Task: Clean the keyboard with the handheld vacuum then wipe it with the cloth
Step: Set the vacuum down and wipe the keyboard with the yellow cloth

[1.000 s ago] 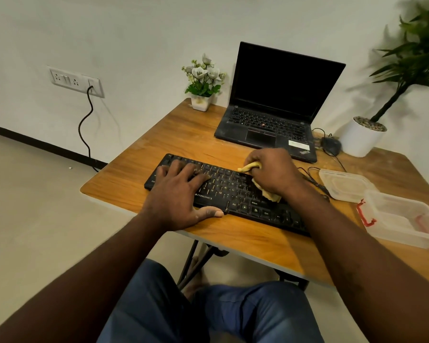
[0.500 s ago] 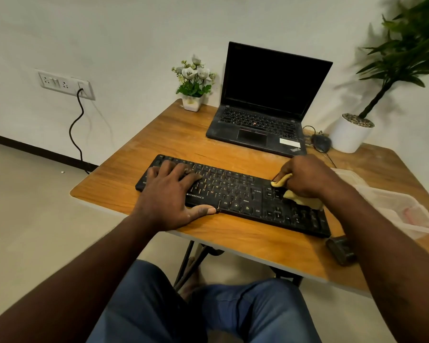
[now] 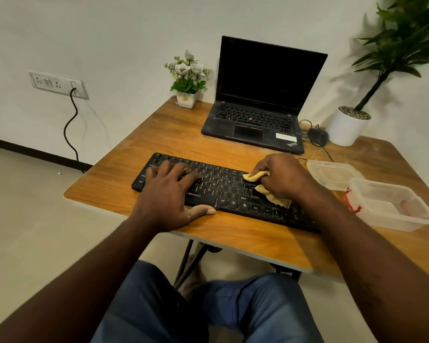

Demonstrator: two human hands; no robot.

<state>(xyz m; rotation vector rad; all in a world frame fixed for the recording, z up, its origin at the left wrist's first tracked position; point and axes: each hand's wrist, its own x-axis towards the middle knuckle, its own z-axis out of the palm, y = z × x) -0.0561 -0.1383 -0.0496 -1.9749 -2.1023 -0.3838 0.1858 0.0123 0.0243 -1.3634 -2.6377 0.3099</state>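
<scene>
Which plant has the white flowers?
The small plant in the square white pot, left of the open black laptop. The tall plant in the round white pot has only green leaves.

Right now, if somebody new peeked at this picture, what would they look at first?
Probably the bright yellow cloth, which the right hand grips on the black keyboard in the middle of the wooden table. The left hand rests flat on the keyboard's left end. Behind them, an open laptop with a dark screen stands near the wall.
</scene>
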